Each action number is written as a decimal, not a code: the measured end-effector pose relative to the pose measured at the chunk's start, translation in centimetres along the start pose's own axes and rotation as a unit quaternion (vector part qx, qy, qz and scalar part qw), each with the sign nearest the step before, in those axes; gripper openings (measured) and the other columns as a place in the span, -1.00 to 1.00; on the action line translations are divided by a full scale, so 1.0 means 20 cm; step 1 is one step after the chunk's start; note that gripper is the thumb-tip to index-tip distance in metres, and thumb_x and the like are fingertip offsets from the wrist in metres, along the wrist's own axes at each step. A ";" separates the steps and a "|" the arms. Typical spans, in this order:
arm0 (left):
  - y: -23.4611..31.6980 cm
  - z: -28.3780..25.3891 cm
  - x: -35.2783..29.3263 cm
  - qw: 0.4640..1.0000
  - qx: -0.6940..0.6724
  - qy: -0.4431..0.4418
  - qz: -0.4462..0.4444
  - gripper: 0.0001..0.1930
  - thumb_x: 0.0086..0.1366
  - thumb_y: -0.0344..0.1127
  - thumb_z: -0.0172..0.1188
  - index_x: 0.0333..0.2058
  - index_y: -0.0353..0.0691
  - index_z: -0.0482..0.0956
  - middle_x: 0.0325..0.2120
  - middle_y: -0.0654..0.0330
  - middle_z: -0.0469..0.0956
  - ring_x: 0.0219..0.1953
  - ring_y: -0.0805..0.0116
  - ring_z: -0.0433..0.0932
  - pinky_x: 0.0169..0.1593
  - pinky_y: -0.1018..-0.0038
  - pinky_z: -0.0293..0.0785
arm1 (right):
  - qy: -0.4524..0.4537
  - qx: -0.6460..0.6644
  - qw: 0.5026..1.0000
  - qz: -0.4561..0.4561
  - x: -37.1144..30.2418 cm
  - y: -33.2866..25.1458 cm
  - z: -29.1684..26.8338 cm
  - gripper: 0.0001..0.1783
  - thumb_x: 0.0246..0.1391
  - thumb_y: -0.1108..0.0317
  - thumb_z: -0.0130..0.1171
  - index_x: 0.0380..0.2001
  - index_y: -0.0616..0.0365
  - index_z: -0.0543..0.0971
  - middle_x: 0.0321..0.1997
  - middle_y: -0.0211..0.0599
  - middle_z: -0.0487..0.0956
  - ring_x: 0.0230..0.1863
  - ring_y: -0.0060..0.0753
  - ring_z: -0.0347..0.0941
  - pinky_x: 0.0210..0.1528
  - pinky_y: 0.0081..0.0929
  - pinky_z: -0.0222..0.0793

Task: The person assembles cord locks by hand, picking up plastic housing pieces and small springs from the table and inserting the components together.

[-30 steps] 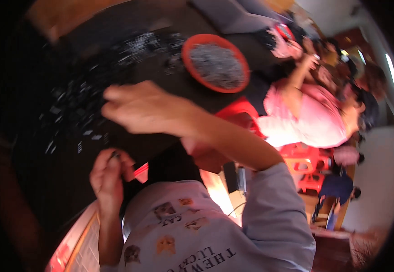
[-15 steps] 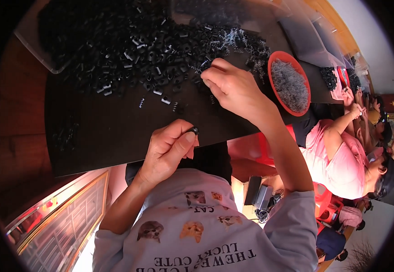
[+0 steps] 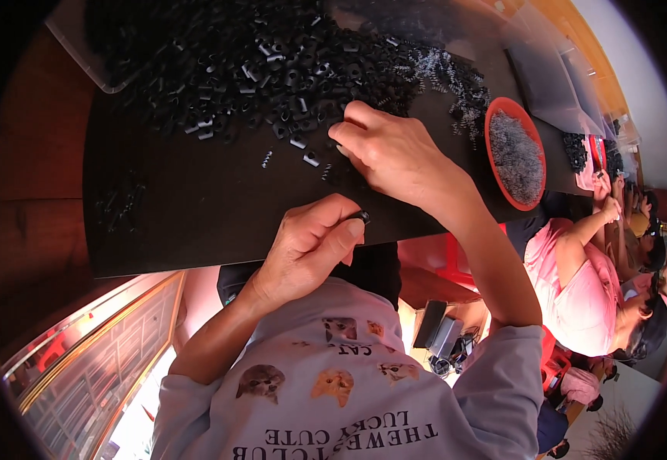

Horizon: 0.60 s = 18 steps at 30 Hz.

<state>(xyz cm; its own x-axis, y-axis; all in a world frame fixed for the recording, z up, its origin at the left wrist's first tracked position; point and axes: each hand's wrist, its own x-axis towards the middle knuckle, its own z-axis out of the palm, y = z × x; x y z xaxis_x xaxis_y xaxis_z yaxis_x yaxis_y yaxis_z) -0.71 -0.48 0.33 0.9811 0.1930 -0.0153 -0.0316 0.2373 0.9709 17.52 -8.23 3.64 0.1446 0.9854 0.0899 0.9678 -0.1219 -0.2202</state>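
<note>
My left hand (image 3: pixel 306 249), low over the table's near edge, pinches a small black tubular part (image 3: pixel 360 217) between thumb and forefinger. Ahead and to the right, my right hand (image 3: pixel 395 157) has its fingers drawn together at the near edge of a heap of black plastic parts (image 3: pixel 272 69). Its fingertips point down, and whatever they hold is hidden. Two loose metal springs, one spring (image 3: pixel 267 159) left of the right hand and another spring (image 3: pixel 326 172) just below its fingertips, lie on the dark table.
An orange-red bowl (image 3: pixel 542 153) full of fine springs (image 3: pixel 516 157) stands to the right. Loose springs (image 3: pixel 433 69) are scattered beside the heap. Small dark pieces (image 3: pixel 118 203) lie at the left. A clear plastic bin (image 3: pixel 552 77) stands far right; a person in pink (image 3: pixel 571 284) sits beyond.
The view has shifted a little. Against the table, my right hand has moved left and nearer along the heap's edge. My left hand keeps its pinch on the black part.
</note>
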 end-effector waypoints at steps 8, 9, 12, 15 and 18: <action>0.00 -0.01 -0.02 1.000 0.003 0.002 0.017 -0.81 0.41 -0.36 -0.03 -0.35 -0.33 0.46 -0.52 0.28 0.46 -0.56 0.61 0.41 -0.49 0.65 0.35 | 0.084 0.024 0.996 0.034 -0.07 0.08 -0.10 -0.84 0.03 0.47 0.18 -0.26 0.13 0.55 -0.29 -0.28 0.47 -0.37 -0.12 0.50 -0.34 -0.32 0.42; -0.01 -0.01 -0.02 1.000 0.002 0.003 0.016 -0.81 0.41 -0.36 -0.03 -0.35 -0.33 0.46 -0.52 0.28 0.46 -0.56 0.61 0.41 -0.49 0.65 0.35 | 0.078 0.038 0.994 0.065 -0.08 0.10 -0.10 -0.86 0.03 0.50 0.16 -0.29 0.15 0.55 -0.31 -0.26 0.47 -0.38 -0.11 0.49 -0.35 -0.34 0.41; -0.01 0.00 -0.01 1.000 0.005 -0.009 0.011 -0.81 0.41 -0.36 -0.04 -0.35 -0.34 0.46 -0.51 0.27 0.47 -0.56 0.61 0.41 -0.49 0.64 0.35 | 0.065 0.031 0.995 0.070 -0.14 0.11 -0.10 -0.87 0.03 0.51 0.16 -0.29 0.15 0.55 -0.31 -0.27 0.47 -0.39 -0.12 0.49 -0.36 -0.35 0.40; -0.01 0.00 0.00 1.000 0.003 -0.008 0.023 -0.82 0.42 -0.37 -0.04 -0.33 -0.33 0.47 -0.50 0.27 0.48 -0.56 0.60 0.41 -0.49 0.63 0.35 | 0.053 0.037 0.995 0.077 -0.15 0.07 -0.09 -0.93 0.03 0.47 0.14 -0.37 0.13 0.53 -0.33 -0.29 0.46 -0.39 -0.10 0.49 -0.38 -0.25 0.41; -0.02 0.01 0.01 0.999 -0.017 -0.028 0.020 -0.83 0.41 -0.38 -0.06 -0.30 -0.33 0.47 -0.50 0.25 0.49 -0.58 0.60 0.40 -0.50 0.64 0.34 | 0.041 -0.008 0.996 0.077 -0.17 0.06 -0.11 -0.95 -0.02 0.40 0.12 -0.48 0.12 0.50 -0.38 -0.28 0.46 -0.37 -0.12 0.51 -0.40 -0.18 0.45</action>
<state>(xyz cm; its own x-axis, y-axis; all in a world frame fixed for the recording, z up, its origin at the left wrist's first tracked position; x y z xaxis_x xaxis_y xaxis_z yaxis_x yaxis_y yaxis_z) -0.39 -0.73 0.07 0.9880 0.1498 0.0374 -0.0762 0.2627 0.9619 18.60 -11.90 5.21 0.3073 0.9420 0.1348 0.9358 -0.2734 -0.2227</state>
